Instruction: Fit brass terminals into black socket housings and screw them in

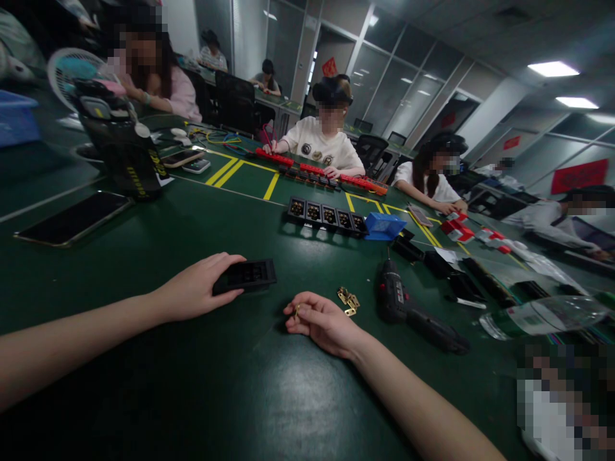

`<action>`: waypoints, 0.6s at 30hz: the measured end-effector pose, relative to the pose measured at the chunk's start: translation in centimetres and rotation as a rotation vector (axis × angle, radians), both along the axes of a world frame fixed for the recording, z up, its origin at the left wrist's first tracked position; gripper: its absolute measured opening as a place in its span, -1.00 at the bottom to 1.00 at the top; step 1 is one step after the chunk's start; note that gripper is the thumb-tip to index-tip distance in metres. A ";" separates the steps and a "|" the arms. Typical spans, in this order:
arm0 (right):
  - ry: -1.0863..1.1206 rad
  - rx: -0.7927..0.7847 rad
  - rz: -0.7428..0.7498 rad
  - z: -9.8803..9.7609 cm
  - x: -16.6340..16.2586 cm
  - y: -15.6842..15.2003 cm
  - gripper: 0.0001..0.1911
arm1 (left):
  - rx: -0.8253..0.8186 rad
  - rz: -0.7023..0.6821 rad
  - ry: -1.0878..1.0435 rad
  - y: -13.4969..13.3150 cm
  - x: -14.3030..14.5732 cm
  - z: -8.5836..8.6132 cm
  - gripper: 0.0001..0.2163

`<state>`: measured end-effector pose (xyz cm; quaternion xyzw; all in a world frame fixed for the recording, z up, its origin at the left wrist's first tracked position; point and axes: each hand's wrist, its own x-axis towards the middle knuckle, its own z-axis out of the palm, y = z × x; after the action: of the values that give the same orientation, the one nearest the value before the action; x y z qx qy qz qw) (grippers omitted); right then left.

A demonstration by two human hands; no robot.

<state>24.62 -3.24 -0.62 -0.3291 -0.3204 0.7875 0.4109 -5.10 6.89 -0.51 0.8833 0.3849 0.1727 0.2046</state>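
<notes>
My left hand (196, 289) rests on the green table and grips a flat black plastic box (247, 275) by its near end. My right hand (321, 322) lies just to the right of it, its fingers pinched on a small brass hinge (296, 312). More brass hinges (348, 301) lie loose on the table just beyond my right hand. A black electric screwdriver (413, 312) lies on its side to the right of those hinges.
A row of black boxes (327, 216) and a blue bin (383, 226) stand farther back. More black parts (461, 282) and a plastic bottle (542, 317) lie at the right. A phone (72, 219) lies at the left. Several people sit around the table (202, 211).
</notes>
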 end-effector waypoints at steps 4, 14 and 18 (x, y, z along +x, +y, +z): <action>0.004 -0.003 0.000 0.0 0.1 0.0 -0.73 | -0.004 0.002 0.005 0.0 0.0 0.0 -0.45; -0.017 -0.009 0.014 0.0 0.1 0.0 -0.73 | -0.017 0.002 0.005 0.0 0.0 -0.1 -0.44; -0.013 -0.002 0.013 -0.1 0.1 0.1 -0.74 | -0.013 0.012 0.001 0.0 0.0 -0.1 -0.45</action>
<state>24.75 -3.17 -0.71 -0.3325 -0.3246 0.7884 0.4032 -5.13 6.88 -0.60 0.8797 0.3914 0.1712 0.2090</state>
